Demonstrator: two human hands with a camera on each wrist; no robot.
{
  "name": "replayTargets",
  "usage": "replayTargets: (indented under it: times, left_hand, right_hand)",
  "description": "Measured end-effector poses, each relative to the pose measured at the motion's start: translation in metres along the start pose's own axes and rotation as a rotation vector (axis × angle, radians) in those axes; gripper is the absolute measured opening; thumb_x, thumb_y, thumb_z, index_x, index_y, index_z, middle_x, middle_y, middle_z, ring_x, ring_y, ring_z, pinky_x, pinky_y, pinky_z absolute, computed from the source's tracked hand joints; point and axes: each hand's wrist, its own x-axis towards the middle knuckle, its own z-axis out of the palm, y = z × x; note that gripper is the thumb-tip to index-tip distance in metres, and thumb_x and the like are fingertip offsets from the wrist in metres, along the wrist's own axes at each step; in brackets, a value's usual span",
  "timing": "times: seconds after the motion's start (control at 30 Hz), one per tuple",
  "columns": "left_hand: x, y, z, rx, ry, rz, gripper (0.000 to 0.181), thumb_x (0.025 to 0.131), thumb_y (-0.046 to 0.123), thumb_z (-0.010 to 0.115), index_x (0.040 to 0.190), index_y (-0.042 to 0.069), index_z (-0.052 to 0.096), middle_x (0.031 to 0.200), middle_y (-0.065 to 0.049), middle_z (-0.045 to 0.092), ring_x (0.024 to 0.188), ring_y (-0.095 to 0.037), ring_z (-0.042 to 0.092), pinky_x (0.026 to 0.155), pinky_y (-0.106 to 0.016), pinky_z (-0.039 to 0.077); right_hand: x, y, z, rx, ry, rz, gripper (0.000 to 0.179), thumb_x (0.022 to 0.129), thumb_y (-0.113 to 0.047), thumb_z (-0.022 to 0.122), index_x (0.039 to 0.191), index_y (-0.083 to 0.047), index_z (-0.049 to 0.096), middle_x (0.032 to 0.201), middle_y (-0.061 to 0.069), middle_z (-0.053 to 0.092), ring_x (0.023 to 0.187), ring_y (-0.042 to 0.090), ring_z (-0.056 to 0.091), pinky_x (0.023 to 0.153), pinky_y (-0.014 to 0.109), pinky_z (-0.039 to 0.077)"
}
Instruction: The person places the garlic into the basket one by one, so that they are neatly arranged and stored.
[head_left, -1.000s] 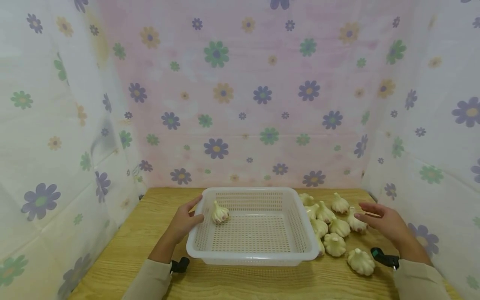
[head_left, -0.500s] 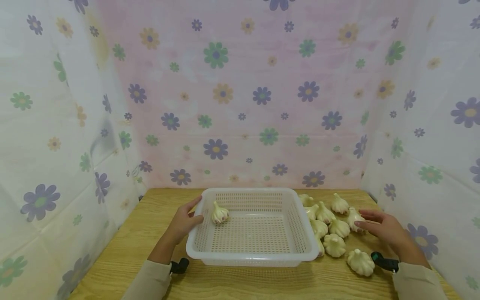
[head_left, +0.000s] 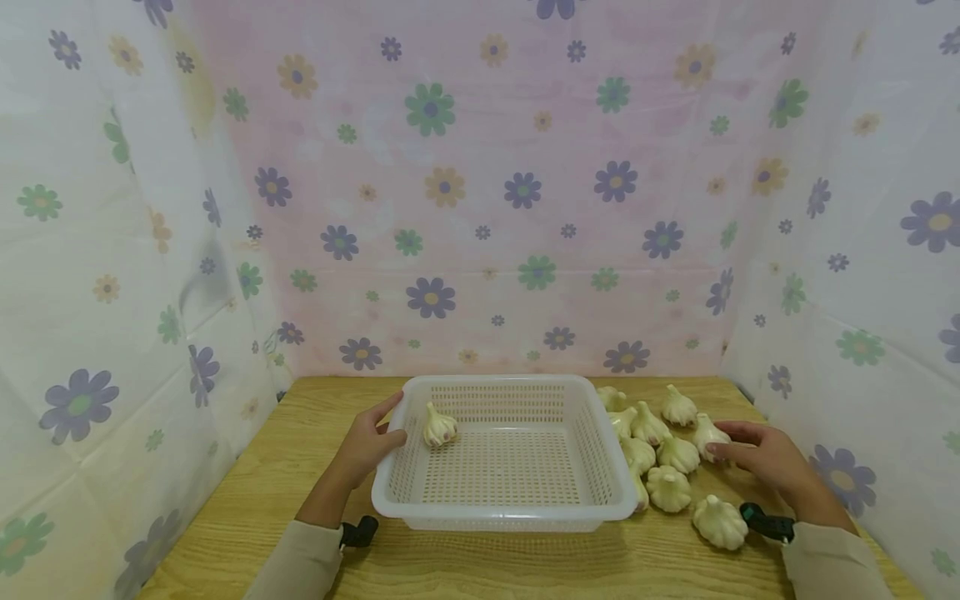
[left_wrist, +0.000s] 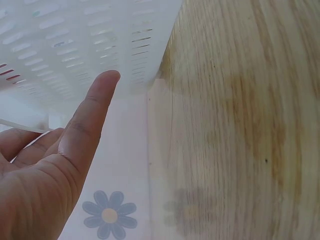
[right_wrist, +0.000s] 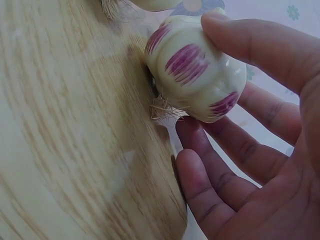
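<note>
1. Garlic bulb (head_left: 707,439) near the right edge of the bench (head_left: 255,483) is held between the thumb and fingers of the right hand (head_left: 771,454); the grip is narrowed to the bulb's width.
2. In the right wrist view, the thumb is laid on one flank and the fingers are set about the opposite side. Whether the bulb's weight is borne by the bench cannot be told.
3. Smooth, rounded flanks may well slip, so pressure is best spread evenly across the widest part, with no more force than is needed.
4. Two neighbouring bulbs, the front neighbour (head_left: 678,456) and the back neighbour (head_left: 678,407), are crowded close by; if the bulb is raised, straight up is judged safest, so that neither is nudged.
5. The white plastic basket (head_left: 502,510), with a lone bulb (head_left: 440,427) inside by its left wall, is gripped at the left rim by the left hand (head_left: 366,443). Light, steady pressure should be enough there, so that the basket is not tipped.
</note>
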Motion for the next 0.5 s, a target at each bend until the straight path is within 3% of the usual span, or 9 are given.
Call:
replayTargets:
  times: [0.1, 0.27, 0.5]
  left_hand:
    - [0.0000, 0.0005, 0.0002, 0.002, 0.008, 0.000, 0.081, 0.090, 0.001, 0.062, 0.164, 0.014, 0.030, 0.156, -0.022, 0.047, 0.124, -0.048, 0.063, 0.078, -0.051, 0.064]
    - [0.0001, 0.0011, 0.0008, 0.001, 0.019, -0.007, 0.081, 0.090, 0.001, 0.062, 0.164, 0.015, 0.031, 0.155, -0.021, 0.048, 0.121, -0.046, 0.065, 0.076, -0.049, 0.065]
    - [0.0004, -0.0007, 0.0008, 0.005, 0.017, -0.002, 0.081, 0.090, 0.002, 0.062, 0.164, 0.015, 0.031, 0.154, -0.023, 0.049, 0.120, -0.047, 0.065, 0.076, -0.050, 0.065]
  right_hand:
    - [0.0003, -0.0004, -0.0005, 0.010, -0.001, 0.005, 0.081, 0.098, -0.051, 0.066, 0.155, 0.000, 0.043, 0.156, 0.036, 0.040, 0.132, 0.052, 0.051, 0.094, 0.054, 0.057]
    - [0.0005, 0.0003, -0.0022, 0.033, 0.011, 0.020, 0.082, 0.097, -0.050, 0.068, 0.155, 0.001, 0.043, 0.155, 0.036, 0.041, 0.114, 0.033, 0.067, 0.084, 0.041, 0.061]
    - [-0.0047, -0.0084, -0.0064, 0.020, 0.072, -0.044, 0.078, 0.097, -0.048, 0.068, 0.152, 0.002, 0.046, 0.149, 0.035, 0.048, 0.101, 0.013, 0.068, 0.077, 0.037, 0.062]
